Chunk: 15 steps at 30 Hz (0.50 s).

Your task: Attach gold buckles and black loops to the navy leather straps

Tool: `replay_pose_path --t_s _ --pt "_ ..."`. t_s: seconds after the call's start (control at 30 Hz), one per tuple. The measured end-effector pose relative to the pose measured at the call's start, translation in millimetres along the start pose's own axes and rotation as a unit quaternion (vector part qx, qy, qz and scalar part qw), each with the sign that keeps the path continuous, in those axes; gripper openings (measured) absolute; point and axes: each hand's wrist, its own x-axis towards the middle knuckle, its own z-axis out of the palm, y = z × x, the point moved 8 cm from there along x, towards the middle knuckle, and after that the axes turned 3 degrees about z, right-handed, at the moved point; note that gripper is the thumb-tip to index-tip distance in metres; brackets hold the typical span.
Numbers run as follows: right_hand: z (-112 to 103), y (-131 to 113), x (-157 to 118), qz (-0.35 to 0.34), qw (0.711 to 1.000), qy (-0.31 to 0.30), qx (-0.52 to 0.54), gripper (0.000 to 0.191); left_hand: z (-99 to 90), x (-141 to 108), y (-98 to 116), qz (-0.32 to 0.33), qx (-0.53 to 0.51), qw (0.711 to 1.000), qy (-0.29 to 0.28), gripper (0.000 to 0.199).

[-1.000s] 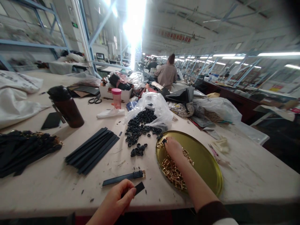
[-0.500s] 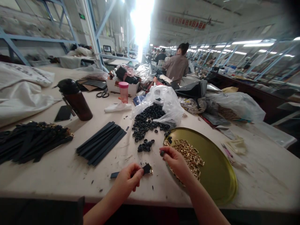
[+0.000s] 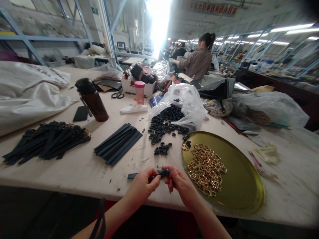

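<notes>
My left hand pinches a dark strap near the table's front edge. One end of the strap sticks out to the left, the other points toward my right hand. The fingers of that hand are closed around a small black loop at the strap's right end. Whether the loop is around the strap or only against it, I cannot tell. The gold buckle at that end is hidden by my fingers. Beyond my hands lie several loose black loops. Gold buckles are heaped in a round tray on the right.
Flat dark strips lie left of centre, and straps with gold buckles are piled farther left. A plastic bag spills black loops. A dark bottle, a pink-lidded cup and scissors stand behind. Another person is farther back.
My right hand has moved left from the tray's edge with the black loop, up to the strap end in my left hand. The camera view has shifted slightly left.
</notes>
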Motion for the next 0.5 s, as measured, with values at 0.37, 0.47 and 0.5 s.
replay_pose_path --t_s 0.37,0.47,0.5 --pt "16.0 14.1 -10.6 -0.012 0.999 -0.029 -0.032 0.037 0.8 -7.9 8.1 0.077 0.069 0.995 -0.009 0.021" --pt "12.3 12.4 -14.1 -0.030 0.999 0.026 -0.001 0.036 7.7 -11.4 4.0 0.052 -0.034 0.997 -0.045 0.020" --pt "10.1 10.9 -15.5 -0.040 0.998 0.048 0.004 0.035 9.7 -12.9 4.7 0.059 -0.058 0.995 -0.055 0.020"
